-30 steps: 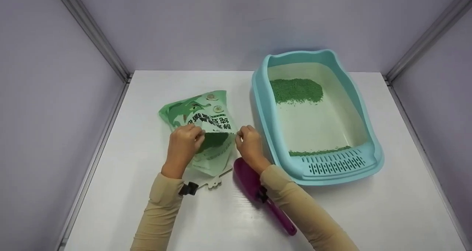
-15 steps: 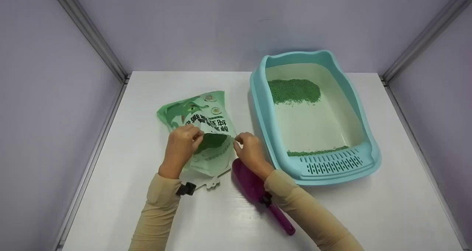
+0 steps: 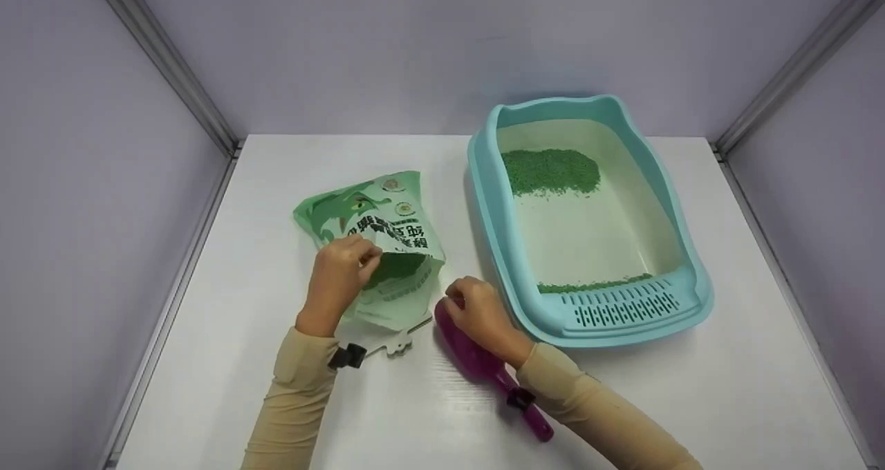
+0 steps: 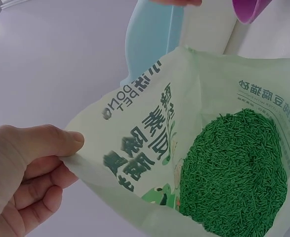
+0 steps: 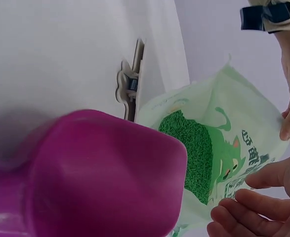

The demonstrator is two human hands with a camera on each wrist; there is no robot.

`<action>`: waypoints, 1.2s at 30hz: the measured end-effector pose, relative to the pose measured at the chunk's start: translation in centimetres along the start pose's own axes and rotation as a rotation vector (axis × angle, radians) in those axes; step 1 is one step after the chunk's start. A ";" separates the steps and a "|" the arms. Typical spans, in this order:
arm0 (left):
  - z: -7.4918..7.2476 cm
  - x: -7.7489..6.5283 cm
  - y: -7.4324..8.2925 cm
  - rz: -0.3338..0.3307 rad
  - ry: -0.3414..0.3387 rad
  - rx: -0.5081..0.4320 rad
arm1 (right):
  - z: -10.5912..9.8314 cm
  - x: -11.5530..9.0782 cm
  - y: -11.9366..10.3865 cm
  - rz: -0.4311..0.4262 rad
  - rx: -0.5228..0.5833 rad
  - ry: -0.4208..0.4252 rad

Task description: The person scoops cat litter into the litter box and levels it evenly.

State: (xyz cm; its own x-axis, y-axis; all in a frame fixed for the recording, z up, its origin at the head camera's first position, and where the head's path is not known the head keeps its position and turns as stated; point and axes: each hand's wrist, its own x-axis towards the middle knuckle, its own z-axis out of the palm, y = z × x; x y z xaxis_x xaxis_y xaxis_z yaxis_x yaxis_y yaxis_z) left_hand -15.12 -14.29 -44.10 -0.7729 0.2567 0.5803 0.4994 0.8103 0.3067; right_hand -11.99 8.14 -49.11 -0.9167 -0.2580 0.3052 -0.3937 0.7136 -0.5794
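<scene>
The mouth of a pale green cat litter bag (image 3: pixel 408 231) gapes towards me, with green pellets (image 4: pixel 233 173) inside. My left hand (image 3: pixel 339 273) pinches its upper edge between thumb and curled fingers; the left wrist view shows the thumb (image 4: pixel 61 140) pressed on the rim. Off the bag, my right hand (image 3: pixel 487 321) hovers over the purple scoop (image 3: pixel 464 352) and overlaps its bowl in the head view. The right wrist view shows that hand's fingers (image 5: pixel 253 212) loosely extended, holding nothing. The scoop lies with its handle pointing towards me.
A blue litter box (image 3: pixel 511 262) stands right of the bag, a heap of green pellets (image 3: pixel 553 171) at its far end and a thin line of them near the slotted step. A pale bag clip (image 3: pixel 399 345) lies below the bag. Walls enclose the white table (image 3: pixel 290 155).
My right hand has let go of the bag's edge and moved down and right, over the scoop. My left hand still pinches the rim.
</scene>
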 end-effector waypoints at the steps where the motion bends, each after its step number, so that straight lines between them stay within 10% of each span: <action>1: 0.0 0.0 0.0 -0.003 -0.001 -0.003 | -0.2 -0.3 0.0 -0.004 -0.005 -0.007; 36: 0.1 -0.2 -0.4 0.004 0.008 -0.065 | -5.3 -9.5 2.7 0.110 -0.116 -0.362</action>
State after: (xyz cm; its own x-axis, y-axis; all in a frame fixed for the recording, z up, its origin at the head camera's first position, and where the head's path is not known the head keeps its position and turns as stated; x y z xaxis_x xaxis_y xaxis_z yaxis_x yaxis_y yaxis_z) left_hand -15.24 -14.62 -44.38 -0.7678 0.2550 0.5878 0.5268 0.7734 0.3526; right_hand -4.01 16.01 -49.54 -0.9258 -0.3744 -0.0525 -0.3007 0.8133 -0.4982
